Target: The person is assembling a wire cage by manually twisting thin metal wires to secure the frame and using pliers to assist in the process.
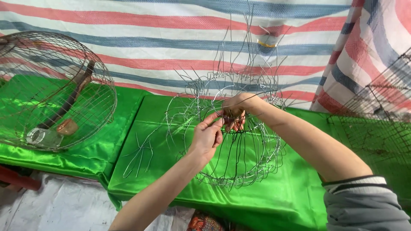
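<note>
While the left hand (207,137) pinches a thin wire, right hand (234,112) closes its fingers on the unfinished wire cage (231,141) standing on the green cloth table (295,188). Loose wires (139,156) lie beside it. Farther left, a finished domed cage (55,92); striped tarp (171,38) behind.

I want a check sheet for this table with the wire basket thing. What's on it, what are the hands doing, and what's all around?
Surface: shiny green cloth over a table.
Job's things: half-made wire cage, round hoops joined by thin wires, loose ends sticking up.
Clutter: bundle of bent loose wires lying left of it.
Hands: left hand pinches a wire at the top hoop; right hand grips wires there too, fingers curled.
Cables: nothing seen.
Surroundings: finished domed wire cage with a perch and cups at left; wire mesh panels at right; striped tarp behind.
</note>
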